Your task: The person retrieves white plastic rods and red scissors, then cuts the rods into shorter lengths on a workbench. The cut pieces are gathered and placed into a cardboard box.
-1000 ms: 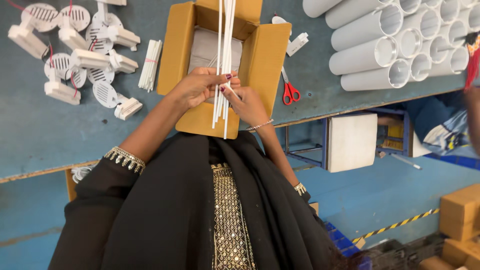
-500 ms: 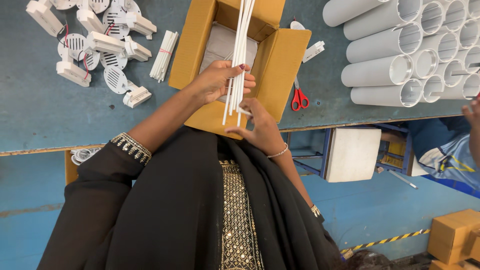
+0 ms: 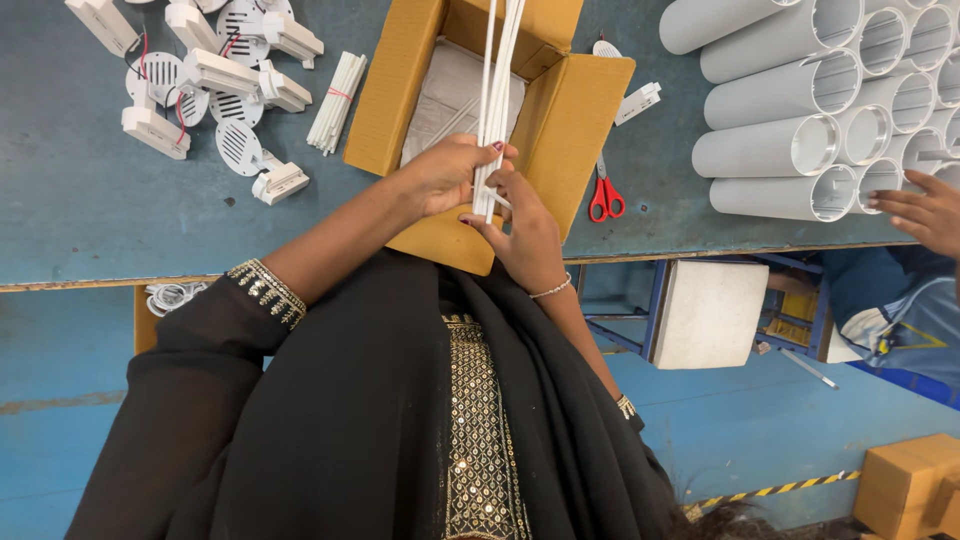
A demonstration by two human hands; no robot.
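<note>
Head view: the left hand [image 3: 445, 178] is curled closed around a bundle of thin white rods [image 3: 497, 95]; the right hand [image 3: 525, 228] pinches their lower ends. The rods stand over one open cardboard box [image 3: 570, 120] on the blue table [image 3: 90, 220]. One pair of red scissors [image 3: 604, 197] lies just beside the box.

Open brown cardboard carton [image 3: 570, 120], rectangular, flaps raised, pale paper lining inside. Closed brown cardboard boxes [image 3: 910, 485], well below and right of the carton, on the floor.
</note>
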